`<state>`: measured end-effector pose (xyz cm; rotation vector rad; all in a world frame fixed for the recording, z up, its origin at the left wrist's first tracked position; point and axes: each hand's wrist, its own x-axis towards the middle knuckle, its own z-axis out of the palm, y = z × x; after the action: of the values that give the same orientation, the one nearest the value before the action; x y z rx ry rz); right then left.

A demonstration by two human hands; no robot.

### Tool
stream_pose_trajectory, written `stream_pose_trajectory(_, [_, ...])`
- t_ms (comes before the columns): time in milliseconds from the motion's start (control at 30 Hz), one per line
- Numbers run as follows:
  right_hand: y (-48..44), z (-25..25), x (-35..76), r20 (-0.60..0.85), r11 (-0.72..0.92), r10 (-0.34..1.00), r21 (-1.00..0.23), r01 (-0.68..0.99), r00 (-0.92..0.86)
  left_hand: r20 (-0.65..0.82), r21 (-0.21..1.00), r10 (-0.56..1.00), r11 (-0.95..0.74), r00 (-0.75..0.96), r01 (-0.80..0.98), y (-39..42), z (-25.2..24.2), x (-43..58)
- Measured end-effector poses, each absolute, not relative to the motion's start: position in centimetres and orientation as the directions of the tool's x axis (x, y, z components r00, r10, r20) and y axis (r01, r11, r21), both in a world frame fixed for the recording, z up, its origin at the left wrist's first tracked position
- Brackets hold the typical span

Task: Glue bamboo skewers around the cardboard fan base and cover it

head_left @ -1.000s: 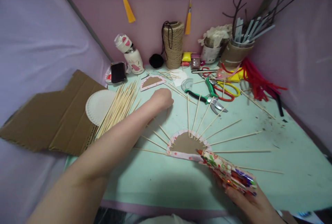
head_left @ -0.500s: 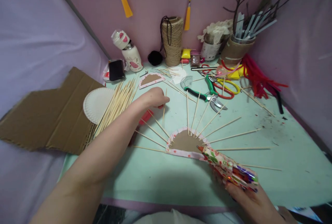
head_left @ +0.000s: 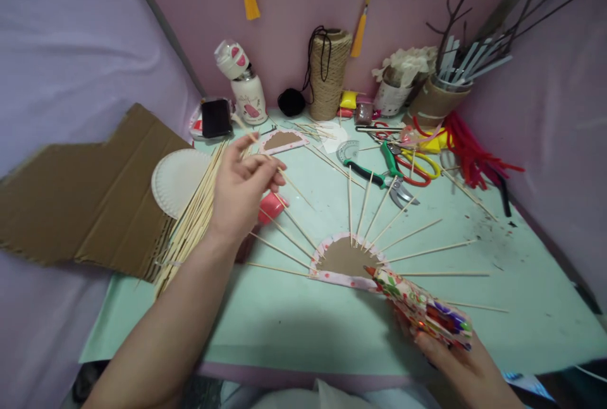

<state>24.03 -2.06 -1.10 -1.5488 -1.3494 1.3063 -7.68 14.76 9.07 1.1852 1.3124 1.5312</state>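
My left hand [head_left: 239, 191] is raised over the table, its fingers closed on a thin bamboo stick [head_left: 298, 189] that slants down to the right. Beneath and left of that hand lies a bundle of bamboo sticks [head_left: 190, 225]. In my right hand [head_left: 450, 358] is a glue gun [head_left: 412, 298] with a flower-patterned covering; its orange nozzle points left, over the right part of a cardboard half-circle [head_left: 348, 258]. Pink spotted fabric edges the half-circle, and several sticks fan out from its curved side. The glue gun partly hides my right fingers.
Green-handled pruning shears [head_left: 365, 173] and scissors [head_left: 422, 165] lie beyond the fan. A smaller fabric-edged cardboard piece [head_left: 282, 140], a twine spool [head_left: 329, 77] and a white bottle [head_left: 249, 99] stand or lie further back. On the left are a paper plate [head_left: 175, 181] and brown cardboard [head_left: 90, 200].
My left hand has come back leftward from beyond the fan and turned, lifting the stick to a slanted position. The right hand keeps the glue gun at nearly the same spot. The view has shifted slightly.
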Motion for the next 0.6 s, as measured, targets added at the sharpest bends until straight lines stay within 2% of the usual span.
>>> stream_pose_trajectory(67, [-2.2,-1.2,24.4,-0.236,-0.204,0.970,-0.926,0.318,-0.064,0.228,0.966,0.883,-0.259,-0.411,-0.020,14.0,9.5,-9.2])
stream_pose_trajectory(167, [-2.3,-1.1,25.1,-0.204,-0.146,0.973,-0.908,0.393,-0.112,0.217,0.959,0.820,-0.280,-0.529,-0.040,13.4,9.8,-11.3])
stream_pose_trajectory(333, [-2.1,-0.7,25.5,-0.161,-0.095,0.983,-0.861,0.499,-0.090,0.137,0.969,0.796,-0.230,-0.589,-0.085,13.1,9.2,-12.7])
stream_pose_trajectory(600, [-0.1,2.4,23.3,-0.178,-0.040,0.967,-0.813,0.581,-0.182,0.162,0.972,0.798,-0.231,-0.581,-0.046,12.4,9.1,-12.9])
